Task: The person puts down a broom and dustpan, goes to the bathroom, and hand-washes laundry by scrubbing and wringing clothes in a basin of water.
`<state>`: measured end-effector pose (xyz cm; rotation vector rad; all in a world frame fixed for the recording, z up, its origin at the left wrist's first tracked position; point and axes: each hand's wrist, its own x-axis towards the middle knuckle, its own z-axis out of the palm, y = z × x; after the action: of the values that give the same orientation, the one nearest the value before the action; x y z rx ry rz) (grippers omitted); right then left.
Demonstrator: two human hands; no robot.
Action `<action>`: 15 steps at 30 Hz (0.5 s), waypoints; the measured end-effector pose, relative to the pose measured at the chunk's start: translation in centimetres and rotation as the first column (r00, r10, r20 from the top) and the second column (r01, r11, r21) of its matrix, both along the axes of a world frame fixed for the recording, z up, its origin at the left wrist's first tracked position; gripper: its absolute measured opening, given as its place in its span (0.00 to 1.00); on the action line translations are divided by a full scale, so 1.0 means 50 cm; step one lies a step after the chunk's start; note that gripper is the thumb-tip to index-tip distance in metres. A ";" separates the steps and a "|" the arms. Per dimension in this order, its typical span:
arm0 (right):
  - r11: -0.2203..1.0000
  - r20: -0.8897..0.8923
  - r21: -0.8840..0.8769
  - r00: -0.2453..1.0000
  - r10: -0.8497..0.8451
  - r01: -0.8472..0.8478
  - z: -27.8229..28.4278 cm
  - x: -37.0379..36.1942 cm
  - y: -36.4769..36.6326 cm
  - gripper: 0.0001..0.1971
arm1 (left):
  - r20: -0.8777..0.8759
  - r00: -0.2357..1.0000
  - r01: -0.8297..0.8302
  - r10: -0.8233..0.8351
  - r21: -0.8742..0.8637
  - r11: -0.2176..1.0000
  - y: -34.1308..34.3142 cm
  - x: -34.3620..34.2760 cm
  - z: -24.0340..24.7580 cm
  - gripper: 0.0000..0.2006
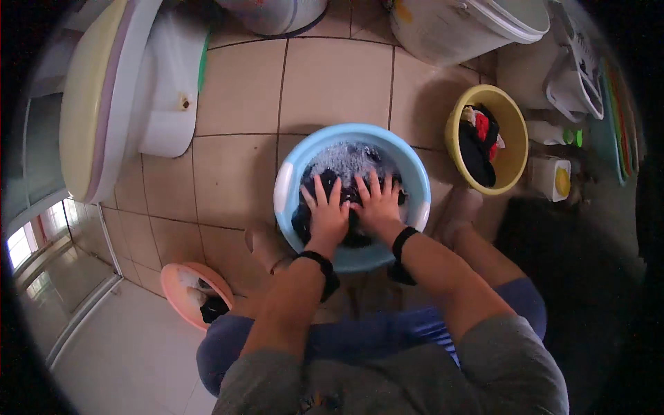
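Note:
A light blue basin (408, 166) stands on the tiled floor in front of me, holding foamy water and a dark wet garment (304, 218). My left hand (325, 211) lies flat on the garment with its fingers spread. Beside it, my right hand (377, 200) presses down on the same cloth, fingers apart. Both wrists wear black bands. The two hands sit side by side in the near half of the basin.
A yellow bucket (515, 149) with dark and red clothes stands to the right. A pink basin (181, 290) with dark cloth lies at the lower left. A toilet (104, 97) is at the left, white buckets (456, 28) at the back, bottles at the right.

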<state>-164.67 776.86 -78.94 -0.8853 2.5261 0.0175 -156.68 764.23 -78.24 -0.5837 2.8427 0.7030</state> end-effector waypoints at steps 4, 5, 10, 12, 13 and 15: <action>0.980 0.178 0.197 0.984 -0.006 -0.030 -0.032 -0.008 0.000 0.32 | 0.034 0.998 -0.052 0.049 0.075 0.996 0.023 -0.021 -0.049 0.21; 0.985 0.126 0.150 0.990 0.060 -0.079 -0.039 -0.013 0.005 0.30 | 0.009 0.994 0.108 -0.108 -0.076 0.991 0.023 -0.034 -0.063 0.18; 0.927 0.685 0.280 0.729 -0.010 -0.251 -0.107 -0.045 -0.017 0.22 | 0.438 0.865 0.193 -0.245 0.161 0.968 -0.001 0.009 -0.238 0.18; 0.994 0.705 -0.108 0.705 0.074 0.004 -0.081 -0.053 0.027 0.18 | 0.517 0.817 0.091 -0.254 0.320 0.943 -0.012 -0.022 -0.246 0.20; 0.998 0.731 -0.062 0.679 0.065 -0.028 -0.061 -0.076 0.030 0.17 | 0.502 0.847 0.040 -0.176 0.270 0.962 -0.016 -0.065 -0.211 0.20; 0.982 0.674 -0.157 0.739 0.028 0.106 -0.074 -0.109 0.059 0.17 | 0.473 0.877 -0.033 -0.089 0.244 0.969 -0.011 -0.169 -0.128 0.21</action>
<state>-170.12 779.79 -82.66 -0.7272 1.8649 -0.4810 -165.11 763.68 -84.63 -0.5783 2.2586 0.7633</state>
